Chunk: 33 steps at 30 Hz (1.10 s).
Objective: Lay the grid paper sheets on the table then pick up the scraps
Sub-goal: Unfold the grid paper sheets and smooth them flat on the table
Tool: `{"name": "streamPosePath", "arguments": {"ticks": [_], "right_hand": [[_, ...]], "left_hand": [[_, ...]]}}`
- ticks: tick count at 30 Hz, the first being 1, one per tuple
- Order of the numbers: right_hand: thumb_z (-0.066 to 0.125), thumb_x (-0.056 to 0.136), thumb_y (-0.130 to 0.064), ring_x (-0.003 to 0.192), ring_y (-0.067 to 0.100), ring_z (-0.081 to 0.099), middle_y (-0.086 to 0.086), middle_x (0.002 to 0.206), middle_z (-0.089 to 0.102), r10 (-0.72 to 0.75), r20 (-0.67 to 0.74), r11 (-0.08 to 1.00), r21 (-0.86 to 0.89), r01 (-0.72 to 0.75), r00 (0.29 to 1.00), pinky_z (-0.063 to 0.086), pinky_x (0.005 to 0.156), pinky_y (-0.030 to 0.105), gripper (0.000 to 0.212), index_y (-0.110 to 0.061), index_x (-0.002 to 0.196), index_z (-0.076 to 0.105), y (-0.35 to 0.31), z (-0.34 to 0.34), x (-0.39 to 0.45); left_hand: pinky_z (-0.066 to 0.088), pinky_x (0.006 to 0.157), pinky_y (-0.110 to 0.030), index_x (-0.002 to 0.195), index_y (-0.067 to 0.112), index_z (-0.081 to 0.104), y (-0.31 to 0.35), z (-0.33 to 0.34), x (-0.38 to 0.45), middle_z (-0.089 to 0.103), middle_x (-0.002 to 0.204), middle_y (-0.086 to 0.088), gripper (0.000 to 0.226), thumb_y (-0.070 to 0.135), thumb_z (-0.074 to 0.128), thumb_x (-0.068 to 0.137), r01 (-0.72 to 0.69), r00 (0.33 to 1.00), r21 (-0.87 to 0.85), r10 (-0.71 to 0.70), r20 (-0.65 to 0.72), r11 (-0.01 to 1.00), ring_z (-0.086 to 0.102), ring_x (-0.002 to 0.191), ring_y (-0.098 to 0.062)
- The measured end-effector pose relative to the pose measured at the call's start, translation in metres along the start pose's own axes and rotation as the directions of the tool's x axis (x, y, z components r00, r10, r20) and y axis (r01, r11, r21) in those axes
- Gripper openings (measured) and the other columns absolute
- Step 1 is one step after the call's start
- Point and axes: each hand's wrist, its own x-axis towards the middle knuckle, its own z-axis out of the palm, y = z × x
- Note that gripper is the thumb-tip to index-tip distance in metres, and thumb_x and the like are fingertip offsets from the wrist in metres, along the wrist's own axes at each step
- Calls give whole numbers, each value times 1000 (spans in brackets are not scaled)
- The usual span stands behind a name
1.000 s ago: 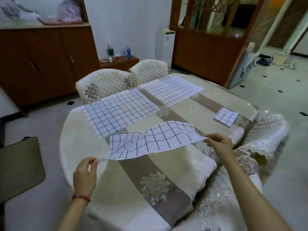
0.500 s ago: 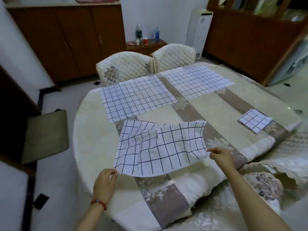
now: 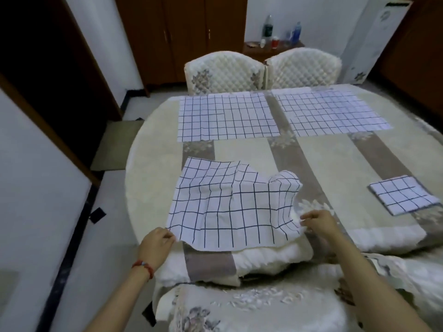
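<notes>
A white grid paper sheet (image 3: 230, 207) lies rumpled on the near part of the round table (image 3: 323, 164), its right side humped up. My left hand (image 3: 157, 240) pinches its near left corner. My right hand (image 3: 316, 222) holds its near right corner. Two flat grid sheets rest at the far side: one on the left (image 3: 226, 117) and one on the right (image 3: 330, 113). A small folded grid piece (image 3: 404, 194) lies at the right of the table.
Two quilted cream chairs (image 3: 263, 68) stand behind the table, and another chair back (image 3: 251, 307) is right under me. Wooden cabinets (image 3: 182, 32), a low stand with bottles (image 3: 275, 41) and a white appliance (image 3: 374, 37) line the back wall.
The sheet has come down from the air onto the table and now rests there crumpled. Both hands moved lower and closer together with it. The camera tilted down and left.
</notes>
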Motion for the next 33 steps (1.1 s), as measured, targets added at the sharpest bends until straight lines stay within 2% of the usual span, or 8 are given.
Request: {"name": "streamPosePath", "arguments": {"ticks": [5, 10, 13, 18, 22, 25, 28, 33], "right_hand": [[52, 86, -11, 103, 36, 56, 18, 108, 67, -13, -296, 1000, 23, 21, 955, 43, 86, 35, 23, -3, 100, 69, -22, -24, 9], [48, 91, -29, 90, 28, 55, 19, 102, 65, 56, -206, 990, 138, -28, 977, 43, 86, 35, 37, 2, 102, 64, -45, -11, 38], [45, 94, -35, 70, 22, 55, 10, 83, 59, 109, -93, 947, 311, -75, 990, 49, 59, 19, 37, -1, 97, 60, -62, 2, 55], [53, 89, -38, 33, 11, 39, -4, 34, 45, 206, 28, 917, 343, -203, 978, 32, 40, 16, 40, -13, 58, 49, -84, 15, 89], [70, 73, -39, 71, 28, 61, 14, 80, 64, 242, 184, 945, 178, -275, 953, 52, 63, 33, 38, -6, 89, 61, -86, 20, 104], [69, 79, -22, 72, 28, 61, 17, 83, 65, 185, 248, 963, 148, -226, 951, 55, 62, 30, 32, 1, 100, 62, -89, 21, 107], [64, 83, -18, 74, 19, 57, 14, 80, 66, 1, 111, 986, 167, -20, 994, 45, 68, 28, 33, 12, 96, 62, -90, 20, 107], [61, 85, -14, 54, 5, 41, -5, 53, 48, -204, -270, 921, 273, 278, 941, 34, 54, 21, 29, -12, 57, 57, -88, 11, 90]], "left_hand": [[48, 81, -38, 83, 3, 69, 1, -9, 18, 68, 93, -16, 20, 22, 61, 86, 42, 987, 15, -39, -158, 999, 61, 91, -33], [42, 100, -45, 121, 3, 56, 23, 0, 97, 51, 128, -24, 43, 32, 53, 89, 188, 976, -11, -189, -109, 982, 49, 117, -38], [37, 104, -46, 130, 1, 46, 37, 10, 140, 40, 137, -26, 54, 38, 50, 90, 293, 955, -5, -292, -51, 956, 40, 126, -40], [41, 95, -46, 122, -3, 44, 59, 16, 178, 39, 132, -28, 61, 40, 61, 82, 421, 906, 20, -419, -67, 907, 43, 121, -43], [42, 93, -43, 115, -3, 48, 61, 19, 193, 56, 121, -25, 53, 35, 63, 82, 432, 902, 46, -431, -27, 901, 54, 111, -41], [42, 83, -38, 74, 5, 59, 57, 19, 197, 64, 82, -13, 26, 29, 61, 84, 385, 923, 6, -385, -25, 923, 59, 99, -38], [40, 68, -37, 52, 14, 34, 50, 18, 196, 41, 58, -7, 43, 21, 59, 86, 274, 951, -151, -291, -106, 950, 53, 76, -37], [39, 71, -39, 84, -6, 51, 32, 12, 190, 56, 83, -27, 23, 16, 54, 90, 169, 901, -359, -291, -321, 918, 53, 81, -36]]}}
